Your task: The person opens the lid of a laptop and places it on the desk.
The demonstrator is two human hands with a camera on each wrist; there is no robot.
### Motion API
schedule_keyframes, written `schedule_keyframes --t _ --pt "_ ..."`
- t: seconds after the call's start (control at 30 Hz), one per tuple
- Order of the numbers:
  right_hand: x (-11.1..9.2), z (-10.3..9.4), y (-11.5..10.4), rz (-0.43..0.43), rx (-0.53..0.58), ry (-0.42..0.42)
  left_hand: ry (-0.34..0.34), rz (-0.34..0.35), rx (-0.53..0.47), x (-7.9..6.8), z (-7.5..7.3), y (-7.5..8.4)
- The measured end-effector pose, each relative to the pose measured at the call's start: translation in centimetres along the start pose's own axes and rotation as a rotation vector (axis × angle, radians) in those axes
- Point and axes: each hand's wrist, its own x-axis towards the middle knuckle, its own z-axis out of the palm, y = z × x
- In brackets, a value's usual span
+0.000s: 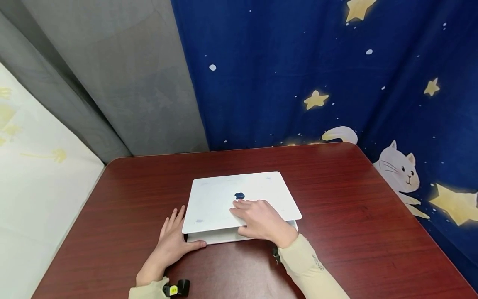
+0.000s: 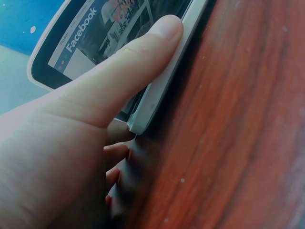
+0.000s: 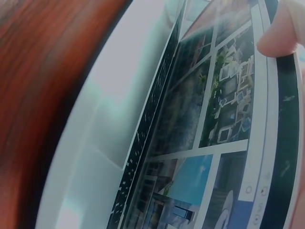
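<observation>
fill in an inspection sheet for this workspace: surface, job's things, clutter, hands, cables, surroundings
Surface: reddish-brown wood-grain table, rounded far corners
Job's things: silver MacBook, lid partly open, screen lit and showing "Facebook"
Clutter: nothing seen
Hands: left hand beside the MacBook, thumb on its front edge; right hand pinches the lid, thumb underneath
Cables: nothing seen
Surroundings: grey curtain; blue curtain printed with stars and a cat; white backdrop with yellow print
</observation>
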Motion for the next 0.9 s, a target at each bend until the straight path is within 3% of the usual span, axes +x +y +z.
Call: schedule_keyframes --t 0.4,0.9 --pt "0.5 -0.7 -0.1 0.016 -0.030 -0.083 -0.013 -0.021 -0.007 0.2 0.1 -0.2" --pt "1.8 -2.0 -0.1 -0.031 -0.072 -0.230 -0.003 -0.011 -0.008 0.2 0.1 -0.1"
